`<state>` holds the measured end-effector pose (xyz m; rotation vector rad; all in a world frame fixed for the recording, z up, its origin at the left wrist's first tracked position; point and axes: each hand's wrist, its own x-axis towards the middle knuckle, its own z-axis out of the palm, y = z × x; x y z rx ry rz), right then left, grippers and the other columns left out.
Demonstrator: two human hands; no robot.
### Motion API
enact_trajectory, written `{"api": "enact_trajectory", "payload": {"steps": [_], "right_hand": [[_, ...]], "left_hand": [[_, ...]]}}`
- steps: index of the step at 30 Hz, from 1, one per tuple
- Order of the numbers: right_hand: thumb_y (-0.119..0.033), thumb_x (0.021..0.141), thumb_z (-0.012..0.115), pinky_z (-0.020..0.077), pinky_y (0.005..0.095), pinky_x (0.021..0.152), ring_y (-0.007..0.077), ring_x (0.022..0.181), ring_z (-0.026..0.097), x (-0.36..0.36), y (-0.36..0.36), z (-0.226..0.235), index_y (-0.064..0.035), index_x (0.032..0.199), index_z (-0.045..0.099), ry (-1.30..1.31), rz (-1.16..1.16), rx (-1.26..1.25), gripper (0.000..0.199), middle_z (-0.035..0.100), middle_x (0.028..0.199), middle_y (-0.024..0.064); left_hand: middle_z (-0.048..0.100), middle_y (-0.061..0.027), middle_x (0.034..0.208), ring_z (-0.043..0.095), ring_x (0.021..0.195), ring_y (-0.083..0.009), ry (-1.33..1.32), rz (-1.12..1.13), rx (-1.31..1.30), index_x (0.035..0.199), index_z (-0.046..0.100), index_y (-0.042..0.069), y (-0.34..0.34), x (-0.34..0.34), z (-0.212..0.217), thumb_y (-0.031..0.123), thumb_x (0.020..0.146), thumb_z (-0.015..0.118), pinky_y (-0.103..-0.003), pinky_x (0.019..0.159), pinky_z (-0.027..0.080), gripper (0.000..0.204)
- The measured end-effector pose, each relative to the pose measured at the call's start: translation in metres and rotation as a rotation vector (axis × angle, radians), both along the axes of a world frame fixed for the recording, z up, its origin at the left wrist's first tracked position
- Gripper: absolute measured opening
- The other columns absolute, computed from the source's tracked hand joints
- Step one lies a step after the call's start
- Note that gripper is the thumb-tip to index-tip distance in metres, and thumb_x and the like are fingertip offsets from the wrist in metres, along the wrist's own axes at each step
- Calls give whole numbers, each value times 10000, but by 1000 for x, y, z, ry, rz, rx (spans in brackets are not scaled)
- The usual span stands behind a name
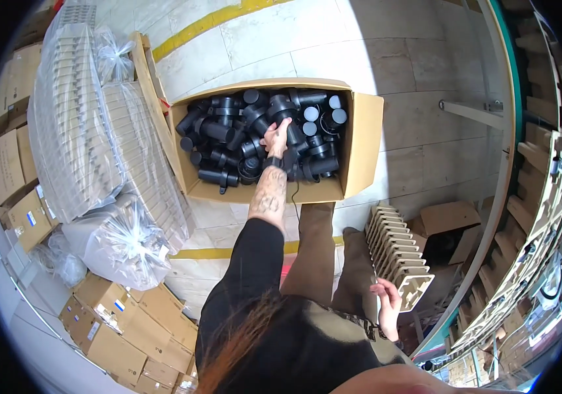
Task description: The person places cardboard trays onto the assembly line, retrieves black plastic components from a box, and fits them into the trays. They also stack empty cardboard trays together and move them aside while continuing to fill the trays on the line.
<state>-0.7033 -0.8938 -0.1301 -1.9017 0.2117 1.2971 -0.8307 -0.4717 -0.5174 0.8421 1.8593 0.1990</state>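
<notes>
An open cardboard box (359, 138) on the tiled floor is full of several black plastic tube-shaped parts (218, 131). My left hand (277, 136), wearing a dark wristband, reaches down into the middle of the box, and its fingers curl around one black part (282, 110). My right hand (388, 303) stays low beside my leg and grips the near edge of a stack of beige moulded pulp trays (396, 253) standing on the floor.
Clear plastic bags of stacked pale trays (90, 125) lean to the left of the box. Several taped cardboard cartons (116, 328) lie at lower left. A small open carton (448, 220) sits at the right, beside a rack of pulp trays (543, 197). Yellow lines (195, 253) cross the floor.
</notes>
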Motion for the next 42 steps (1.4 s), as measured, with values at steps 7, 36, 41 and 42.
{"api": "enact_trajectory", "payload": {"steps": [7, 36, 41, 42], "right_hand": [[-91, 856, 597, 423, 309, 933, 171, 1059, 534, 21, 64, -27, -48, 1355, 370, 171, -158, 272, 550, 538, 1187, 97], [-309, 803, 636, 413, 240, 525, 95, 665, 480, 244, -574, 112, -190, 1289, 478, -663, -988, 94, 524, 544, 933, 26], [-234, 822, 627, 455, 313, 851, 217, 950, 584, 265, -579, 87, -88, 1277, 509, -1095, -965, -829, 492, 597, 1122, 95], [-207, 840, 614, 447, 313, 867, 213, 983, 579, 262, -561, 84, -56, 1244, 525, -1380, -969, -611, 440, 608, 1106, 100]], "left_hand": [[607, -12, 993, 594, 891, -118, -829, 83, -253, 1101, 568, 75, -120, 63, 234, 191, 808, 691, -296, 737, 519, 337], [430, -57, 1112, 500, 965, -191, -856, -1036, -221, 1111, 512, 85, -417, 98, 524, 170, 944, 505, -457, 850, 519, 187], [433, -58, 1105, 505, 979, -201, -853, -992, -258, 1102, 512, 68, -437, 90, 528, 158, 943, 504, -465, 852, 520, 183], [435, -60, 1101, 507, 983, -205, -872, -970, -278, 1095, 514, 62, -439, 85, 529, 153, 943, 502, -469, 852, 520, 178]]}}
